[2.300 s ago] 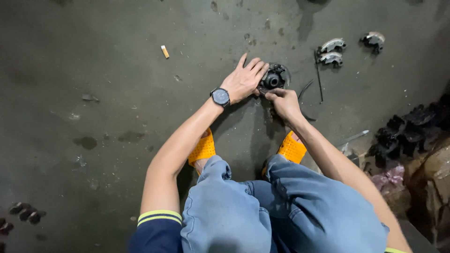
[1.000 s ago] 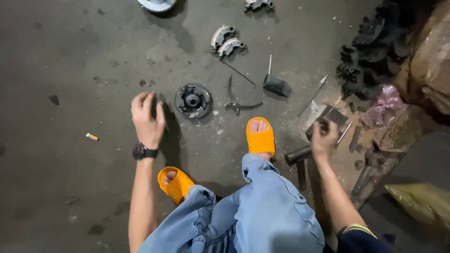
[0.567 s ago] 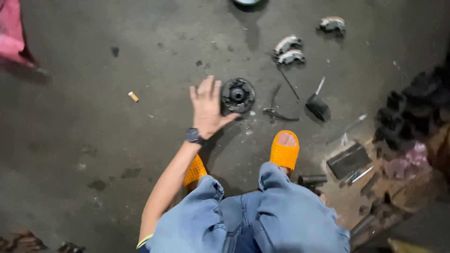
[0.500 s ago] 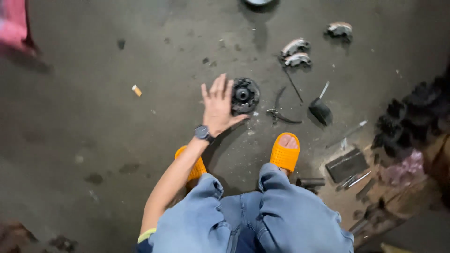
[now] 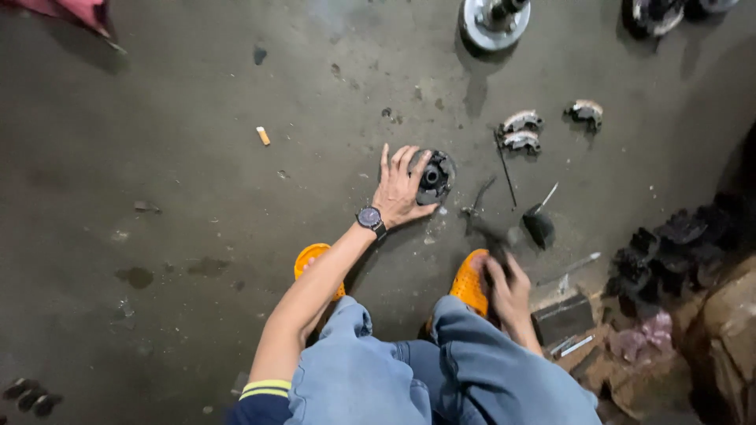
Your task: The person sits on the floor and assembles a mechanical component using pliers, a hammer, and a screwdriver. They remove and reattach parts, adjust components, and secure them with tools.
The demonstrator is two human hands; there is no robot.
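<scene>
Two hands are engaged: the left hand is spread flat against the round black part; the blurred right hand's grip cannot be told. Unclamped, the part could roll away.

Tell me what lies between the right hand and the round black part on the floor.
A thin bent metal piece lies on the floor between the right hand and the round black part. The left hand already rests on that part.

watch: dark round face, black strap, left wrist | sleeve: navy, yellow-striped cuff | jeans: light blue, baggy | sandals: orange, perforated | hands bare
</scene>
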